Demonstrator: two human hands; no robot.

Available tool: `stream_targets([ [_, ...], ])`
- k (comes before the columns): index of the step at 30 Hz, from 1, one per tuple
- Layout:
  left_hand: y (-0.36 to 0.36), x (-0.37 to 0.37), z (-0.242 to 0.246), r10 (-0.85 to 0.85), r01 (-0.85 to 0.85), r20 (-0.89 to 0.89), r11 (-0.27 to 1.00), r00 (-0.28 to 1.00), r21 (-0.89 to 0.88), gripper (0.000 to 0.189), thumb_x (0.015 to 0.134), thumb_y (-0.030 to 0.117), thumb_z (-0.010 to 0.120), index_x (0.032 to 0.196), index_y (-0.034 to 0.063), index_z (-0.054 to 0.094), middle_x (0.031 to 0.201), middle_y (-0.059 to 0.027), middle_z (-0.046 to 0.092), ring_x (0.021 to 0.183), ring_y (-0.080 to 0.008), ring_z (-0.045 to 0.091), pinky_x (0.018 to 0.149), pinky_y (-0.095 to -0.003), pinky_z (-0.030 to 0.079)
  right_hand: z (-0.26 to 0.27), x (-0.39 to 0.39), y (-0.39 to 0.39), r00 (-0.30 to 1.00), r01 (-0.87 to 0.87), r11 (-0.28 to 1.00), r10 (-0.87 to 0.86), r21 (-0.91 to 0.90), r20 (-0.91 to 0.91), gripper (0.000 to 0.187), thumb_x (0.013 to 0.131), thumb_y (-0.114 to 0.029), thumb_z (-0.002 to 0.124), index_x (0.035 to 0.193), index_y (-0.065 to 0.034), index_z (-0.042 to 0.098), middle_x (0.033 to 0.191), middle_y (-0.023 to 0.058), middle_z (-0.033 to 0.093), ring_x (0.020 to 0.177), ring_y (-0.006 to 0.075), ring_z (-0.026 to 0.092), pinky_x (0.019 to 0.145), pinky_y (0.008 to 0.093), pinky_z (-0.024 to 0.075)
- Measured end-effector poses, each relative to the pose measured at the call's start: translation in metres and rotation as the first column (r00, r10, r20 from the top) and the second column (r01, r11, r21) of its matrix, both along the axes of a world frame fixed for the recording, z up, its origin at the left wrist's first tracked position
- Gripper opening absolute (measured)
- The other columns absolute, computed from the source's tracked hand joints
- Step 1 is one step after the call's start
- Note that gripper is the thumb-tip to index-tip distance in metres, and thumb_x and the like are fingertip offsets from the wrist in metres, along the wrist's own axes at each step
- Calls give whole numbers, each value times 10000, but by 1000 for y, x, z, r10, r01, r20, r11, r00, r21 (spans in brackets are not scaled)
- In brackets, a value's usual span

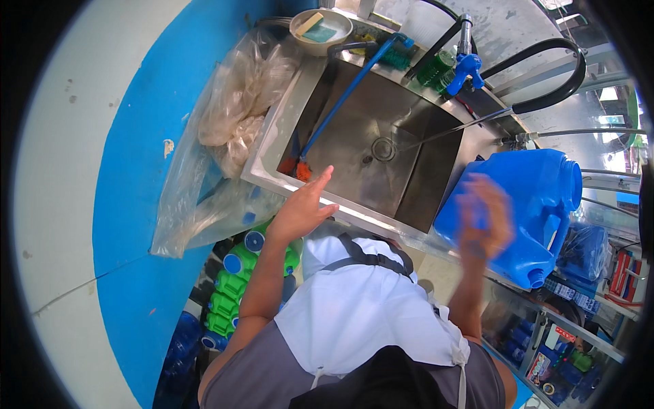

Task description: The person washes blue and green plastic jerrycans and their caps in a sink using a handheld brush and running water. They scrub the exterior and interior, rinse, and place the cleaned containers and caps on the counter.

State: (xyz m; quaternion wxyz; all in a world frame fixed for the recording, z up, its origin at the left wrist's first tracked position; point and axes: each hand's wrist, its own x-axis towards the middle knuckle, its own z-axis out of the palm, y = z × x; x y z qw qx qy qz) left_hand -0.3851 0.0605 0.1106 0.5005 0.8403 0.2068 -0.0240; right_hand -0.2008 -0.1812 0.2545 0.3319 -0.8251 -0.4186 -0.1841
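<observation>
My left hand [302, 209] hovers at the near edge of a stainless steel sink [352, 209], fingers apart and nothing in it. Blurred by motion, my right hand [485, 217] is in front of a large blue plastic jug [526, 199] standing on the sink's right side; whether it touches the jug I cannot tell. A blue-handled brush [347, 92] with orange bristles leans in the basin, bristles down in the near left corner. Water runs from a black hose [536, 105] into the basin, close to the drain [383, 149].
A bowl [327, 47] with sponges stands at the back left. Clear plastic bags [230, 107] hang along the left wall. A blue-handled faucet [466, 71] rises behind the basin. Green containers [227, 296] are stacked below left. A glass-sided cabinet [552, 347] sits at lower right.
</observation>
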Motion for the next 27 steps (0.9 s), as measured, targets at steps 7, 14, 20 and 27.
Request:
stream_targets([
  [7, -4, 26, -19, -221, 226, -144, 974, 965, 17, 772, 946, 309, 718, 1586, 56, 367, 1433, -255, 582, 1343, -411, 536, 1128, -463, 429, 56, 87, -157, 663, 704, 611, -748, -362, 28, 553, 914, -168, 739, 1419, -6, 581, 1326, 236, 657, 1214, 336, 647, 1082, 432, 456],
  [14, -53, 91, -8, -374, 372, 15, 926, 928, 64, 671, 958, 257, 715, 1545, 87, 438, 1405, -161, 629, 1295, -386, 579, 1103, -454, 452, 109, 77, -285, 705, 587, 726, -676, -359, -213, 708, 804, 15, 603, 1500, -106, 566, 1359, 178, 672, 1156, 198, 651, 947, 344, 534],
  [20, -160, 115, -19, -398, 397, -18, 917, 917, -27, 611, 958, 230, 720, 1495, 55, 487, 1370, -169, 649, 1287, -379, 587, 1086, -447, 458, 159, 59, -446, 688, 654, 714, -699, -251, -196, 742, 742, 47, 600, 1470, -99, 605, 1329, 115, 689, 1030, 165, 676, 964, 321, 538],
  [27, -310, 78, -70, -478, 481, -287, 874, 830, -67, 611, 941, 266, 743, 1460, 28, 526, 1337, -199, 669, 1254, -373, 621, 1070, -443, 478, 123, 104, -557, 715, 502, 842, -533, -199, -452, 748, 703, 60, 597, 1443, -42, 613, 1427, 140, 630, 1291, 224, 600, 1129, 413, 481],
])
